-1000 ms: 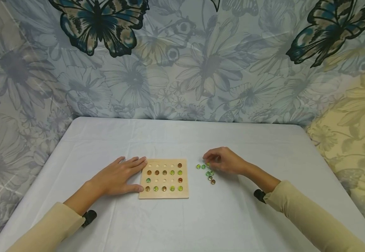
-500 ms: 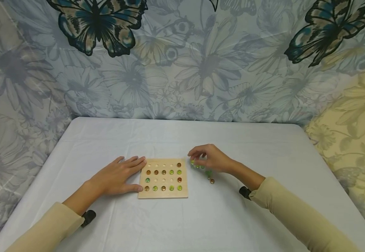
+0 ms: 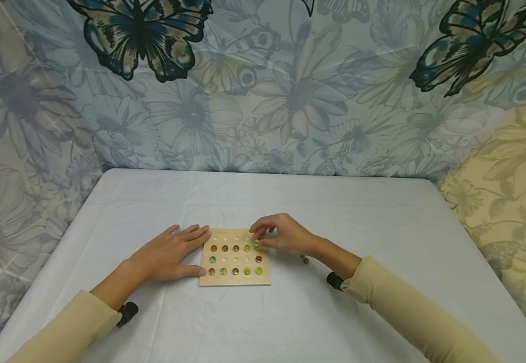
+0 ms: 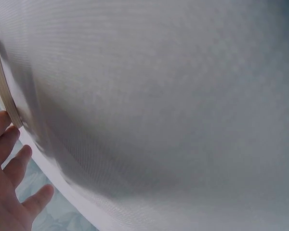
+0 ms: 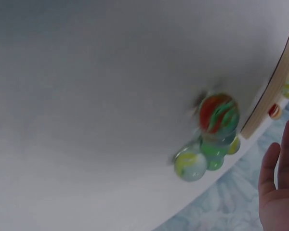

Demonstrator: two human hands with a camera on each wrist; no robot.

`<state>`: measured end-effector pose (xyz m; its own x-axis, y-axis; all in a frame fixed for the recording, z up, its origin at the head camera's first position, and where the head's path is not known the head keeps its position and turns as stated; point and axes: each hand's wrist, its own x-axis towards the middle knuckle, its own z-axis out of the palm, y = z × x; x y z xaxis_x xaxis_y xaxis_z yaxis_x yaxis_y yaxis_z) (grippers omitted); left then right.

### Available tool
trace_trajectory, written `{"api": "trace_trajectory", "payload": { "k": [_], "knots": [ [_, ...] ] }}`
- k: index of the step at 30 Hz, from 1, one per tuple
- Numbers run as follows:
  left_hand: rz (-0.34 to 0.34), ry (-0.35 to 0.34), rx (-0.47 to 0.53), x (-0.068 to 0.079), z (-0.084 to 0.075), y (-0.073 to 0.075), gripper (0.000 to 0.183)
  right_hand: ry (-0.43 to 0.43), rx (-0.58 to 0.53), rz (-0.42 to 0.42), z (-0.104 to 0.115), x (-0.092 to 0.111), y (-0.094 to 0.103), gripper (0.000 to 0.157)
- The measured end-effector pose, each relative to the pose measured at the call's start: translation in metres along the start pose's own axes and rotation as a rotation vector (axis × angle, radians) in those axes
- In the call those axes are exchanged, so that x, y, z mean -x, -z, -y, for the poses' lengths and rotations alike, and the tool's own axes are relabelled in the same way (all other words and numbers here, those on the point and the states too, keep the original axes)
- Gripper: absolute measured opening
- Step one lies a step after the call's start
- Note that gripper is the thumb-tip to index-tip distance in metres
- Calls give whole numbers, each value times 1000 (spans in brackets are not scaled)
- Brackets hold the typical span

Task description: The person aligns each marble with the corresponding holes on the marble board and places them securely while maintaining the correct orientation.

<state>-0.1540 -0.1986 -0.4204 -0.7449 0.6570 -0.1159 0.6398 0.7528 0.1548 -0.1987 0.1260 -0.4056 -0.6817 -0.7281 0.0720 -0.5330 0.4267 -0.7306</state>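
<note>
My left hand (image 3: 177,254) lies with spread fingers along the left edge of a flat wooden board (image 3: 236,281), thumb and fingertips on its rim. Glass marbles sit in rows of round hollows on the board, such as a brown marble (image 3: 225,248) and a green marble (image 3: 213,259). Over the board's upper right corner, my right hand (image 3: 286,236) pinches a yellow-green marble (image 3: 256,242) between thumb and curled fingers. That hand hides the corner hollow. Several hollows in the top and third rows hold nothing.
Loose marbles lie right of the board, mostly hidden behind the right hand; a brown marble (image 3: 306,261) shows. The right wrist view has a red-and-green swirled marble (image 5: 219,114) and a clear yellow-swirled marble (image 5: 190,164) beside others. White cloth (image 3: 154,322) covers the table.
My right hand has moved left from the loose marbles to the board's upper right corner, carrying a marble. My left hand stays at the board's left edge.
</note>
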Motion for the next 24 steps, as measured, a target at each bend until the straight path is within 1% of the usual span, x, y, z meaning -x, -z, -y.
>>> {"api": "trace_trajectory", "payload": {
  "k": [9,14,18,24],
  "knots": [
    [2,1,0,-1,0,0,91,26,-17,40,7,-4,-10,29],
    [-6,-4,-2,0,0,1,91,9,-34,66,9,-6,-14,29],
    [-8,-8,0,0,0,1,91,-12,-14,95,11,-6,-17,28],
    [-4,-9,-3,0,-1,2,91,-4,42,115,13,-6,-21,29]
  ]
}}
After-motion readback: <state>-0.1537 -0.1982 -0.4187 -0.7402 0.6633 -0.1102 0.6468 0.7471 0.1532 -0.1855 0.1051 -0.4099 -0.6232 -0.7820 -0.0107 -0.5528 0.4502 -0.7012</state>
